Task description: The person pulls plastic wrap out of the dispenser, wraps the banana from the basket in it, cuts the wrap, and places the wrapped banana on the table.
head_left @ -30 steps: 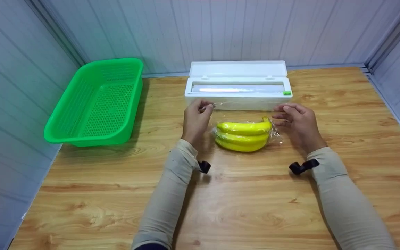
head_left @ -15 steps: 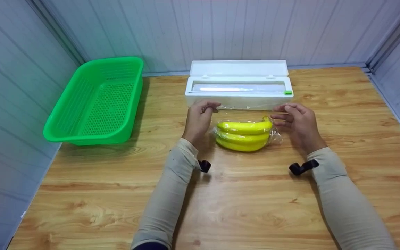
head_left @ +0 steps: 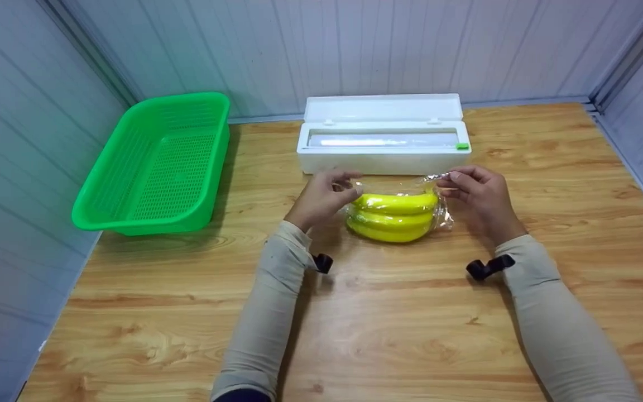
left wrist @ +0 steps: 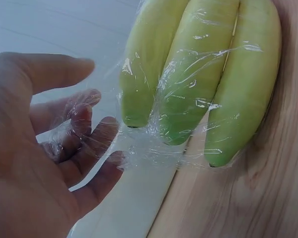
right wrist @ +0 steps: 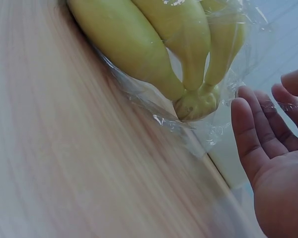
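Note:
A bunch of yellow bananas (head_left: 391, 220), loosely covered in clear cling film (left wrist: 154, 148), lies on the wooden table between the hands. At its left end is my left hand (head_left: 324, 198); in the left wrist view its thumb stands apart from the other fingers (left wrist: 82, 166), and film clings over those fingers. By the stem end my right hand (head_left: 480, 192) pinches a gathered edge of film between thumb and index finger. The right wrist view has the banana stem (right wrist: 197, 103) inside the film, with the other fingers of that hand extended beside it.
Behind the bananas stands a white cling film box (head_left: 383, 163), its lid raised, a film roll inside and a green slider at its right end. A green basket (head_left: 204, 195) sits at the left. Panelled walls (head_left: 388, 50) border the table (head_left: 411, 329).
The film edge in front of the box has been brought down over the bananas' far side. My left hand has tilted right, its thumb now over the banana tips. My right hand has barely moved.

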Motion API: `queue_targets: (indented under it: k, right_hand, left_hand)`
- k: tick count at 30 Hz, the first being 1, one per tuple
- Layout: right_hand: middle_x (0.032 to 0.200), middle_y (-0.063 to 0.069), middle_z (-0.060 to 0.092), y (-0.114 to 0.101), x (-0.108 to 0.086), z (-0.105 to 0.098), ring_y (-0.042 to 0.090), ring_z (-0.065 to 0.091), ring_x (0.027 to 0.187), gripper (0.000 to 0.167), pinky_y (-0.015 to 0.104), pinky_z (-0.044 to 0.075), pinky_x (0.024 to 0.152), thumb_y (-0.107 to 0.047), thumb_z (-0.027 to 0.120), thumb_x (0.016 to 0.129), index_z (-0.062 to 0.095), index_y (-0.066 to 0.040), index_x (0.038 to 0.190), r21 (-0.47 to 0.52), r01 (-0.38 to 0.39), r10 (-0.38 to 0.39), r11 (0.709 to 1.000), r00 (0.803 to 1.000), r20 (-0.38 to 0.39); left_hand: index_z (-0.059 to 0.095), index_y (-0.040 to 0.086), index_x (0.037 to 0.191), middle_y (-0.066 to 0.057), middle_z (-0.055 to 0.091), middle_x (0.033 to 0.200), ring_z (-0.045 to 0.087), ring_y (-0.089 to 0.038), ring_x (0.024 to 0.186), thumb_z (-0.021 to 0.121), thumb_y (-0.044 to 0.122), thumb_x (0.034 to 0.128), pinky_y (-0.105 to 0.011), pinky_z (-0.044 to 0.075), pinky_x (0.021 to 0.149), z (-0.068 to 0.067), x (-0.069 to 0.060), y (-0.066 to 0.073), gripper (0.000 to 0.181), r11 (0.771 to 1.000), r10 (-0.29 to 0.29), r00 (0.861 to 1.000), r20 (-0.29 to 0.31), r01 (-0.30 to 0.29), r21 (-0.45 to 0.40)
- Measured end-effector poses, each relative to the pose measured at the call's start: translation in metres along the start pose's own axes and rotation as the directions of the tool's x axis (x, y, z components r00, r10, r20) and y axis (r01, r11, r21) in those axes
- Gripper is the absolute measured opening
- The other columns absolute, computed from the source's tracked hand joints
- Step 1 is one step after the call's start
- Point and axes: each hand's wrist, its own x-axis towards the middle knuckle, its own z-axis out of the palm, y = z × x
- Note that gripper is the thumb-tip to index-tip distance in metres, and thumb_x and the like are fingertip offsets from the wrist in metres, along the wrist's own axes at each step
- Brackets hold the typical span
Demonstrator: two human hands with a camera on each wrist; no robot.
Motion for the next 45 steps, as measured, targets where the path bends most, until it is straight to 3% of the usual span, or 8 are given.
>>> queue_targets:
  k: [6, 11, 17, 22, 26, 30, 39, 45]
  right_hand:
    - [0.102, 0.021, 0.072, -0.001, -0.001, -0.002, 0.029, 0.072, 0.093, 0.022, 0.038, 0.058, 0.082, -0.008, 0.070, 0.094, 0.064, 0.011, 0.103, -0.070, 0.009, -0.009, 0.997, 1.000, 0.001]
    - [0.110, 0.025, 0.070, -0.001, -0.002, -0.003, 0.033, 0.071, 0.099, 0.025, 0.042, 0.056, 0.086, -0.012, 0.065, 0.099, 0.060, 0.012, 0.106, -0.080, 0.007, -0.006, 0.997, 1.000, 0.021]
    - [0.112, 0.022, 0.070, 0.000, -0.002, -0.001, 0.031, 0.072, 0.099, 0.028, 0.040, 0.056, 0.085, -0.018, 0.061, 0.101, 0.056, 0.009, 0.106, -0.139, -0.024, 0.025, 0.990, 1.000, 0.009]
    - [0.118, 0.022, 0.068, -0.001, -0.001, 0.001, 0.029, 0.072, 0.099, 0.026, 0.038, 0.057, 0.083, -0.020, 0.057, 0.103, 0.055, 0.006, 0.107, -0.198, -0.050, 0.048, 0.979, 0.999, -0.018]
    - [0.119, 0.024, 0.067, -0.001, -0.001, 0.002, 0.030, 0.072, 0.099, 0.025, 0.039, 0.057, 0.083, -0.019, 0.054, 0.105, 0.052, 0.006, 0.108, -0.189, -0.054, 0.052, 0.981, 0.999, -0.016]
    - [0.117, 0.020, 0.068, -0.001, -0.001, 0.001, 0.030, 0.072, 0.098, 0.025, 0.039, 0.057, 0.083, -0.019, 0.054, 0.105, 0.052, 0.006, 0.108, -0.176, -0.049, 0.047, 0.983, 0.999, -0.015]
    - [0.115, 0.021, 0.069, 0.001, -0.001, 0.000, 0.030, 0.072, 0.099, 0.026, 0.039, 0.057, 0.085, -0.020, 0.053, 0.105, 0.053, 0.006, 0.110, -0.161, -0.050, 0.049, 0.986, 0.999, -0.010]
    - [0.120, 0.026, 0.066, 0.003, -0.002, 0.000, 0.033, 0.070, 0.104, 0.030, 0.040, 0.056, 0.088, -0.021, 0.052, 0.106, 0.052, 0.008, 0.112, -0.138, -0.062, 0.061, 0.988, 0.998, -0.017]
  left_hand:
    - [0.074, 0.007, 0.110, -0.003, 0.065, 0.106, 0.061, -0.018, 0.098, 0.064, 0.014, 0.0986, -0.031, 0.050, 0.088, 0.005, 0.003, 0.003, 0.017, 1.000, 0.008, 0.999, -0.037, -0.007, 0.025]
    - [0.074, 0.008, 0.109, -0.001, 0.071, 0.106, 0.064, -0.014, 0.100, 0.062, 0.022, 0.1012, -0.030, 0.049, 0.092, 0.009, 0.003, 0.004, 0.020, 0.997, 0.060, 0.993, -0.099, -0.056, 0.044]
    - [0.075, 0.008, 0.110, -0.009, 0.074, 0.100, 0.067, -0.012, 0.088, 0.060, 0.027, 0.1019, -0.030, 0.054, 0.081, 0.012, 0.002, 0.005, 0.026, 0.995, 0.096, 0.979, -0.181, -0.088, 0.055]
    - [0.076, 0.014, 0.110, -0.004, 0.075, 0.095, 0.067, -0.009, 0.082, 0.060, 0.031, 0.1016, -0.030, 0.054, 0.077, 0.013, 0.000, 0.009, 0.024, 0.985, 0.114, 0.971, -0.212, -0.082, 0.152]
    - [0.077, 0.016, 0.109, 0.004, 0.074, 0.098, 0.066, -0.006, 0.088, 0.061, 0.029, 0.1011, -0.027, 0.053, 0.080, 0.015, -0.003, 0.015, 0.022, 0.948, 0.195, 0.954, -0.227, -0.124, 0.293]
    - [0.077, 0.013, 0.107, 0.003, 0.071, 0.102, 0.061, -0.008, 0.093, 0.061, 0.023, 0.1008, -0.026, 0.050, 0.083, 0.016, -0.007, 0.024, 0.020, 0.913, 0.247, 0.950, -0.188, -0.163, 0.375]
    - [0.075, 0.013, 0.104, 0.004, 0.067, 0.101, 0.059, -0.009, 0.092, 0.065, 0.016, 0.0981, -0.025, 0.050, 0.083, 0.016, -0.013, 0.039, 0.012, 0.892, 0.168, 0.986, 0.009, -0.156, 0.424]
    - [0.072, 0.013, 0.102, 0.004, 0.064, 0.099, 0.058, -0.010, 0.091, 0.066, 0.013, 0.0965, -0.026, 0.049, 0.082, 0.016, -0.014, 0.041, 0.008, 0.892, 0.164, 0.986, 0.012, -0.154, 0.426]
